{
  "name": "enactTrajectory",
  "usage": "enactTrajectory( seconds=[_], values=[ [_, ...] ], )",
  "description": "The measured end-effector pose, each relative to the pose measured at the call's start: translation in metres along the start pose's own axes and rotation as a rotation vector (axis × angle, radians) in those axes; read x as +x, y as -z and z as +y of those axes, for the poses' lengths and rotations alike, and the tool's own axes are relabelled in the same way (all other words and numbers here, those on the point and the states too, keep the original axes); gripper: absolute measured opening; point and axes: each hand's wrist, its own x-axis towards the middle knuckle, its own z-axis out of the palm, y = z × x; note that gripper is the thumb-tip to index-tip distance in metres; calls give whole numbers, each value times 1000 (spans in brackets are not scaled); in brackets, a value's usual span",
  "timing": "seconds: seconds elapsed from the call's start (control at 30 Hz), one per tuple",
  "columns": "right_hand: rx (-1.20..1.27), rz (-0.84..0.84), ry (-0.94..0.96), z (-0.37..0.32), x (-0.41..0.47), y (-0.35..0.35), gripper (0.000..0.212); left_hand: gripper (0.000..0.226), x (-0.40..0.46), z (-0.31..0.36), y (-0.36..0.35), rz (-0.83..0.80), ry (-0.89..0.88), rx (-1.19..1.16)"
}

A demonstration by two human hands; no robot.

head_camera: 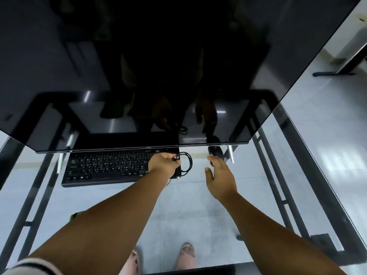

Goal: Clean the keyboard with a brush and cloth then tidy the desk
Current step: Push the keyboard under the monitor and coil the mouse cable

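A black keyboard [107, 167] lies on the glass desk [198, 205], partly under the lower edge of a big dark monitor [158, 66]. My left hand [163, 164] hovers over the keyboard's right end and grips a coiled black cable [187, 163], whose plug hangs below the fist. My right hand [219, 175] is stretched forward with relaxed fingers, its fingertips touching or just short of a black mouse [214, 150] by the monitor's edge. No brush or cloth is in view.
The desk top is transparent; its black frame bars [282, 195] run along both sides, with the pale floor and my feet [186, 253] seen through the glass. A small green object [76, 215] peeks out beside my left forearm. Silver monitor legs [231, 154] stand behind the mouse.
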Motion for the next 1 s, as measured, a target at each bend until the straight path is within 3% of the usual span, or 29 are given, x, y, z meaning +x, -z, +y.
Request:
enactTrajectory(
  seconds=[0.13, 0.33, 0.67, 1.0],
  values=[
    [-178, -49, 131, 28, -12, -8, 54, 26, 5, 4, -22, -16, -23, 72],
    [-319, -78, 124, 54, -27, -18, 67, 26, 17, 5, -48, 0, -50, 212],
    [-354, -87, 92, 56, -28, -21, 69, 20, 31, 3, -67, 64, -124, 436],
    [-343, -74, 64, 56, -29, -21, 69, 28, 37, -8, -70, 104, -187, 452]
  ],
)
